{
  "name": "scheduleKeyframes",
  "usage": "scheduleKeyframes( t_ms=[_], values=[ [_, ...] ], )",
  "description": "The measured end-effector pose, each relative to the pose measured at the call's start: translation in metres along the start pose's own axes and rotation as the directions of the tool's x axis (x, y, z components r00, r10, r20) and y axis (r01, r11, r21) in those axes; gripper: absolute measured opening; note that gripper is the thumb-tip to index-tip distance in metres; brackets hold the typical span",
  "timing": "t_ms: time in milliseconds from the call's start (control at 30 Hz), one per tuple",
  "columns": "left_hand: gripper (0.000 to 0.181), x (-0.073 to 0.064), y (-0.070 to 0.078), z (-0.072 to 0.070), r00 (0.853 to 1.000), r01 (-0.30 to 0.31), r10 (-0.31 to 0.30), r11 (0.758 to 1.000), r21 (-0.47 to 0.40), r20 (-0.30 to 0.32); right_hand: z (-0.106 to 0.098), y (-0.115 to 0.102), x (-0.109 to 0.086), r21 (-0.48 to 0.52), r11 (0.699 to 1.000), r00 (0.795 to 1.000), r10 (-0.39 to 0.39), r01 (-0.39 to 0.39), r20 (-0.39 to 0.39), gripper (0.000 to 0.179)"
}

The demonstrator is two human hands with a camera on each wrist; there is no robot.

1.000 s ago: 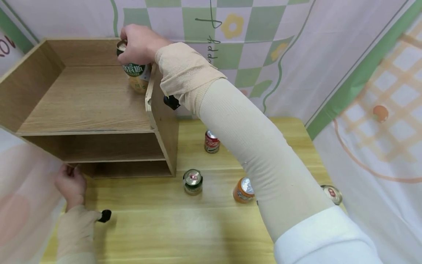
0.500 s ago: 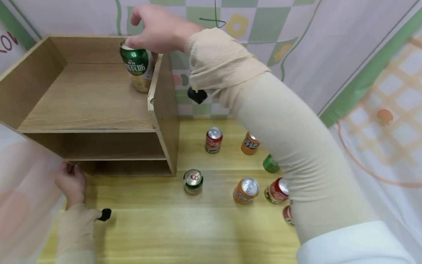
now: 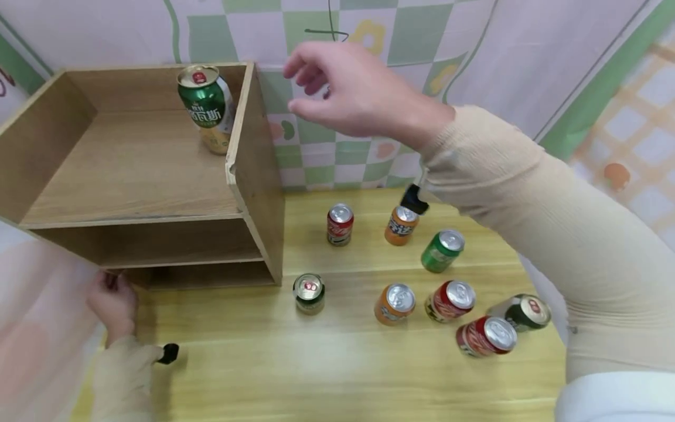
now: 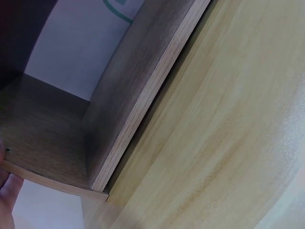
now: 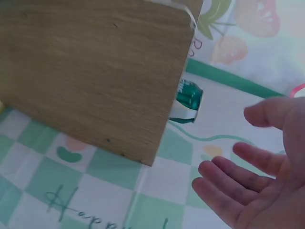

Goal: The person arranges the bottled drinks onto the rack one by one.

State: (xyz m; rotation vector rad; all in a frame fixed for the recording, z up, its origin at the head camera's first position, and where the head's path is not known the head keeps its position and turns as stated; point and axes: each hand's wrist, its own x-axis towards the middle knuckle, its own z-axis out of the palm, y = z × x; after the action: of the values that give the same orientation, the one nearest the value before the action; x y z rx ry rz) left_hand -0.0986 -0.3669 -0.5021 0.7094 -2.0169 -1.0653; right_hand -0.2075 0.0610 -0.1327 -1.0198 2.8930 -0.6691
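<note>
A green and gold drink can [image 3: 205, 108] stands upright on the top board of the wooden shelf [image 3: 126, 167], close to its right side panel. To the right of that panel my right hand [image 3: 353, 88] is in the air, apart from the can, with nothing in its loosely bent fingers. The right wrist view shows the same hand [image 5: 252, 167] spread, palm in sight, with part of the can [image 5: 189, 101] beyond the panel. At the shelf's lower left front, my left hand [image 3: 113, 299] grips the edge of the side panel. Its fingers [image 4: 9, 191] show at the left wrist view's border.
Several cans stand on the wooden table right of the shelf: a dark-topped can [image 3: 309, 293] nearest it, a red can [image 3: 340, 224], orange cans [image 3: 394, 305], a green can [image 3: 443, 251] and more red ones [image 3: 486, 336]. A patterned cloth [image 3: 337, 152] hangs behind.
My right hand has let go of the green and gold can and moved right, away from the shelf. The can stays on the top board. My left hand keeps its place.
</note>
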Motion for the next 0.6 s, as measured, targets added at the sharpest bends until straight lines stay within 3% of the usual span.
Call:
scheduleKeyframes(
  t_ms=[267, 467, 600],
  values=[
    [0.019, -0.002, -0.007, -0.007, 1.0, 0.001, -0.001, 1.0, 0.011, -0.007, 0.022, 0.031, -0.063, 0.251, 0.966, 0.981, -0.003, 0.053, -0.194, 0.026],
    [0.017, -0.001, -0.007, -0.005, 1.0, -0.029, 0.029, 0.999, 0.034, 0.0, 0.045, 0.056, -0.111, 0.352, 0.936, 0.97, 0.066, 0.021, -0.234, 0.025],
    [0.017, 0.002, -0.006, -0.003, 0.998, -0.055, 0.055, 0.998, 0.018, -0.012, 0.076, 0.08, -0.14, 0.389, 0.92, 0.956, 0.078, 0.04, -0.282, 0.024]
  ],
)
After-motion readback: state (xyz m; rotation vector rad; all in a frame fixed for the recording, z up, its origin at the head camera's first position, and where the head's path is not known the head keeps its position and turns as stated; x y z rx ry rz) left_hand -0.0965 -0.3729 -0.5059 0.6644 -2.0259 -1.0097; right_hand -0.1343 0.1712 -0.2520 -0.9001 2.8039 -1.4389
